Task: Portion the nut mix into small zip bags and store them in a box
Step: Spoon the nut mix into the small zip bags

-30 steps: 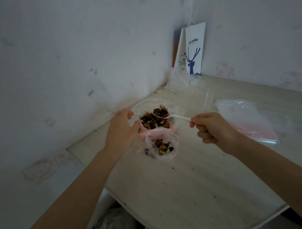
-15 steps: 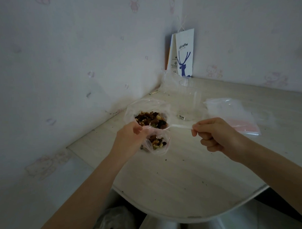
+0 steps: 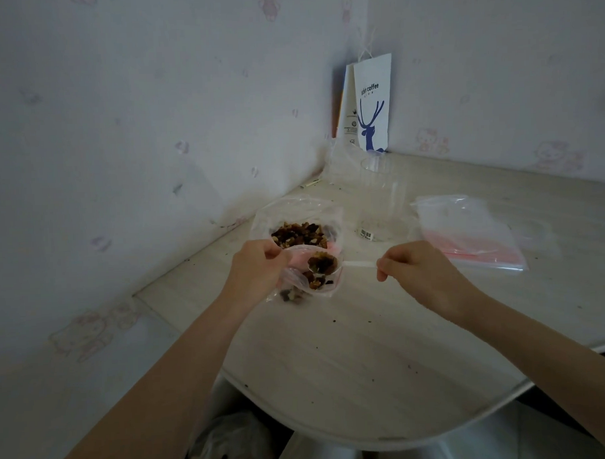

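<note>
- Two hands are at work. The left hand point(image 3: 258, 268) has its grip pinched on the rim of one small zip bag point(image 3: 296, 281), holding the mouth open just above the table point(image 3: 367, 347). The right hand point(image 3: 415, 270) has its grip closed on the tip of one spoon point(image 3: 359, 263).
- The spoon's bowl, heaped with nuts, sits at the small bag's mouth. A few nuts already lie in the bag's bottom.
- One larger bag point(image 3: 293, 209) stands open just beyond, touching the small bag, with the nut mix point(image 3: 301, 234) inside.
- One clear container point(image 3: 382, 199) stands to the far right of the large bag.
- One paper bag point(image 3: 374, 103) leans in the far corner.
- A flat pile of empty zip bags point(image 3: 472, 233) lies at the right; I cannot tell how many.
- The left fingers cover part of the small bag's rim. Something pale under the table's near edge is cut off and unclear.
- The bags are thin, crinkled clear plastic with pink zip strips. The spoon is white plastic. The table is pale wood grain, rounded at its near edge and speckled with crumbs.
</note>
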